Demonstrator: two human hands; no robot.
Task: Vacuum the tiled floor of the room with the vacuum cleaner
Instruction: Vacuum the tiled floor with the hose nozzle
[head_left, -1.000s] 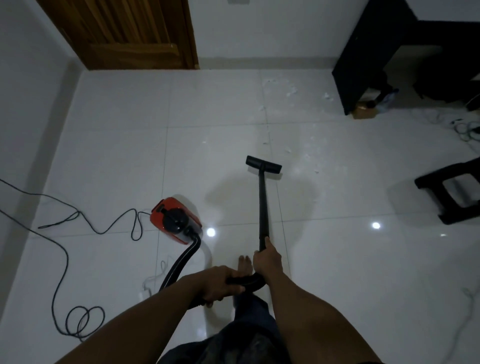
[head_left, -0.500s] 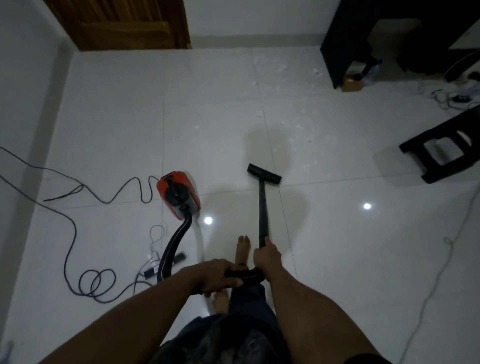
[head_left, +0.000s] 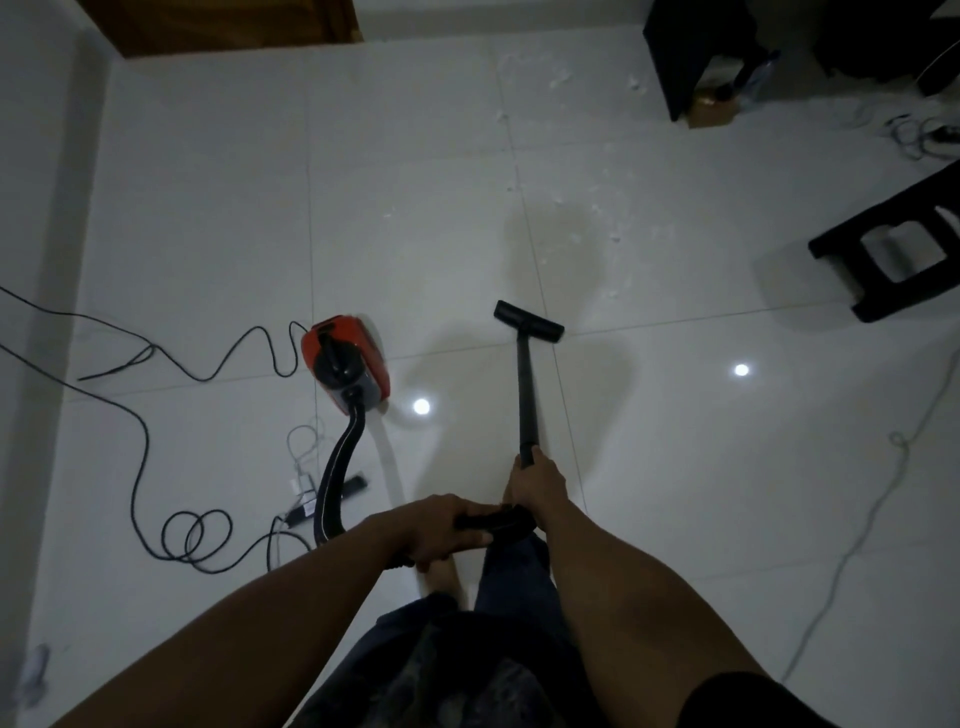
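Observation:
A red and black vacuum cleaner (head_left: 347, 362) sits on the glossy white tiled floor (head_left: 218, 208), left of centre. Its black hose (head_left: 336, 475) curves back towards me. My left hand (head_left: 440, 529) grips the curved black handle (head_left: 496, 522) where the hose ends. My right hand (head_left: 535, 486) holds the lower end of the black wand (head_left: 525, 395). The wand runs forward to the flat black floor nozzle (head_left: 528, 321), which rests on a tile joint. White crumbs (head_left: 613, 236) lie scattered on the tiles beyond the nozzle.
A black power cord (head_left: 140, 431) loops over the floor at left, with a plug strip (head_left: 306, 506) near the hose. A black stool (head_left: 904, 260) stands at right, a dark desk (head_left: 691, 57) at the back right, a wooden door (head_left: 228, 23) at the back left. A thin cable (head_left: 852, 551) trails at right.
The nozzle and wand have been drawn back towards me, away from the crumbs. The view has dropped, so the door and desk sit higher in frame. Both hands keep their hold.

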